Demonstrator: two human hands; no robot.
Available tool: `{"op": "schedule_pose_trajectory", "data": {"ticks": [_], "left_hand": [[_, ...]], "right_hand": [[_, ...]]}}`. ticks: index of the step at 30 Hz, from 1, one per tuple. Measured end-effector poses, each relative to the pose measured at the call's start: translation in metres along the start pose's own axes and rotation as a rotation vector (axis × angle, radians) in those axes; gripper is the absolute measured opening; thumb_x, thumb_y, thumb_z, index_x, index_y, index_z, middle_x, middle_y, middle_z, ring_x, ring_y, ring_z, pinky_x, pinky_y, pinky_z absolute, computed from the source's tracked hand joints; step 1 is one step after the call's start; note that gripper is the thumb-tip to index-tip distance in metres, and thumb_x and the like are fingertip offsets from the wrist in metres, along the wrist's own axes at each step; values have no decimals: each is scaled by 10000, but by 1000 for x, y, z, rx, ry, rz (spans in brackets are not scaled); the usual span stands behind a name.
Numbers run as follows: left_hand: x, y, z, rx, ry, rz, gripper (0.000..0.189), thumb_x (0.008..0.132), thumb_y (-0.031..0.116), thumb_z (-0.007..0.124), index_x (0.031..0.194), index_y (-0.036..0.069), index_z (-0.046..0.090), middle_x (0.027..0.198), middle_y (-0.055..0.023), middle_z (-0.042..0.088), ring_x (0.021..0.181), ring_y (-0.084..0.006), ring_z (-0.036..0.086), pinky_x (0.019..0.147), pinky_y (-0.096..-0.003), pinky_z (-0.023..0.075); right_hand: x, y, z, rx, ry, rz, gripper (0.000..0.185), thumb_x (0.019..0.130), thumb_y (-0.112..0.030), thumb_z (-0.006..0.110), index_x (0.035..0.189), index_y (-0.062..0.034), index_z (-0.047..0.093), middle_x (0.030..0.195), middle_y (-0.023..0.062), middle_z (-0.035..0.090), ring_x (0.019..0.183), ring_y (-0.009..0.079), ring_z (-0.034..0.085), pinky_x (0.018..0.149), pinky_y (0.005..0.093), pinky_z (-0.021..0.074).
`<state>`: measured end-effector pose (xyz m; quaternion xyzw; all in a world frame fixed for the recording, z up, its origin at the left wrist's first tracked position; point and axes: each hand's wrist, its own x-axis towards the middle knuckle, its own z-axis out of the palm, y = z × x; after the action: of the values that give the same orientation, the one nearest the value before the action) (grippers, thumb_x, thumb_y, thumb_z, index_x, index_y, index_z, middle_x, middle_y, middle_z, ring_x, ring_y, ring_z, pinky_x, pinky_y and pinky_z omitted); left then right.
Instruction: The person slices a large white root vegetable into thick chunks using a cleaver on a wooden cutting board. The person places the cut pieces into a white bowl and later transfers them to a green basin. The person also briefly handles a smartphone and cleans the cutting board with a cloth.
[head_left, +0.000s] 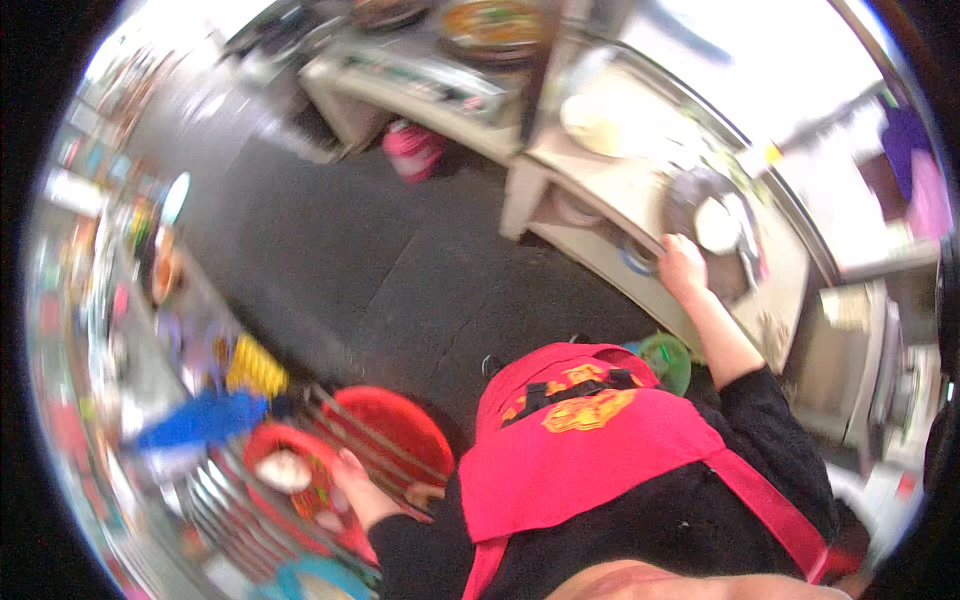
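My left hand (352, 476) is at the lower left, at the edge of a red basin (277, 435) that holds a white item and pieces of reddish and green food. Blur hides whether its fingers grip the rim. On the right, my right hand (682, 262) is at the front edge of a pale counter (592, 180), its fingers beside a dark round board or pan (679, 199) with a white round item (718, 225) on it. What that hand grips, if anything, is unclear. I wear a red apron (585, 457) with yellow print over black sleeves.
A second red basin (397, 427) and a yellow basket (255, 367) stand near metal racks at the left. A pink container (412, 150) is on the dark floor by a low table. A green container (666, 364) sits under the counter. A dish of orange food (491, 26) is at the top.
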<state>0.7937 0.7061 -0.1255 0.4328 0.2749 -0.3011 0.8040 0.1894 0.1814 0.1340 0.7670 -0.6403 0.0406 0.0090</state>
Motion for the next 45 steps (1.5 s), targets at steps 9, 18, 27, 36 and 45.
{"op": "schedule_pose_trajectory", "data": {"ticks": [9, 18, 27, 36, 45], "left_hand": [[-50, -269, 272, 547, -247, -450, 186, 888, 83, 505, 997, -61, 547, 937, -191, 616, 836, -288, 615, 731, -347, 540], [-286, -540, 471, 1234, -956, -559, 320, 859, 204, 622, 1109, 11, 567, 999, -143, 635, 854, -223, 633, 739, -314, 513], [-376, -758, 526, 1850, -1460, 381, 493, 739, 240, 708, 1146, 2, 565, 953, -92, 656, 832, -146, 621, 732, -276, 499], [-439, -778, 551, 1882, -1436, 3, 389, 685, 214, 695, 940, -51, 569, 874, -151, 641, 737, -207, 651, 566, -333, 540], [-454, -777, 568, 1901, -1442, 52, 494, 690, 196, 674, 1050, -82, 481, 899, -196, 618, 645, -249, 652, 474, -330, 546]], "right_hand": [[-75, 151, 45, 20, 2, 316, 185, 755, -82, 543, 929, -29, 509, 903, 175, 546, 888, 319, 548, 796, 410, 454], [-49, 331, 97, 58, 142, 454, 188, 820, -169, 566, 964, -51, 544, 921, 141, 529, 888, 303, 533, 778, 399, 469], [5, 363, 102, 28, 15, 426, 164, 755, -78, 537, 908, -20, 520, 906, 151, 565, 835, 299, 584, 702, 370, 505], [-17, 355, 42, 504, 133, 554, 295, 816, -167, 538, 1071, -28, 479, 869, 176, 633, 804, 346, 621, 708, 427, 505], [-36, 293, 46, 464, 152, 452, 165, 840, -108, 491, 984, -30, 499, 767, 159, 619, 661, 314, 626, 576, 397, 512]]}}
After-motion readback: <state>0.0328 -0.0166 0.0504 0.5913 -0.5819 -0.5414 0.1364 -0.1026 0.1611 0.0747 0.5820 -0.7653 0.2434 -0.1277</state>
